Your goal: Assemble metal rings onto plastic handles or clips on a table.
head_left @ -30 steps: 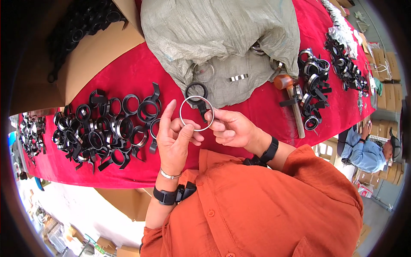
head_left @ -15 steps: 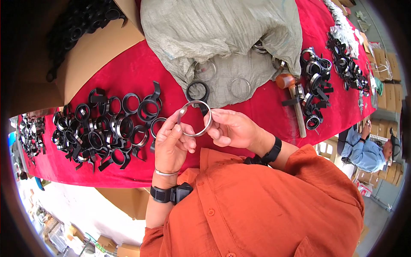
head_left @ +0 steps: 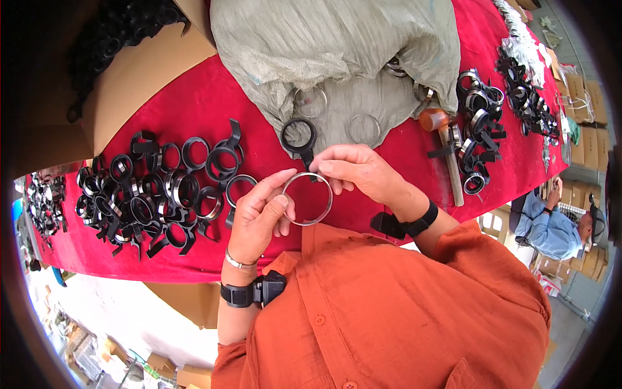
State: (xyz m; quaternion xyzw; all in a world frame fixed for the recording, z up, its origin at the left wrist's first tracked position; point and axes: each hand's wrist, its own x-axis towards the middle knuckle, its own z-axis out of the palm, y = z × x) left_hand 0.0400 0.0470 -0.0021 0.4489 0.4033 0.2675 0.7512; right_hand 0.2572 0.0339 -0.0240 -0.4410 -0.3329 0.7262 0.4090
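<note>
My left hand (head_left: 262, 211) pinches a thin silver metal ring (head_left: 286, 192) by its left side, holding it upright above the red cloth. My right hand (head_left: 363, 170) has its fingers closed at the lower end of the stem of a black ring with a stem (head_left: 299, 135), just above the metal ring's top edge. The fingertips partly hide that stem's end. Beyond my hands, two more silver rings, one nearer the left (head_left: 311, 102) and one nearer the right (head_left: 364, 129), lie on the mouth of a grey-green woven sack (head_left: 324, 45).
Left of me lies a heap of black stemmed rings (head_left: 149, 194), several with silver bands. A cardboard box (head_left: 142, 78) of black parts stands far left. To the right are a hammer (head_left: 447, 155) and more black rings (head_left: 479, 129). Another person (head_left: 551, 223) sits far right.
My right hand has left the metal ring's right side and moved up to the black ring's stem. The metal ring has shifted slightly right and down in my left hand.
</note>
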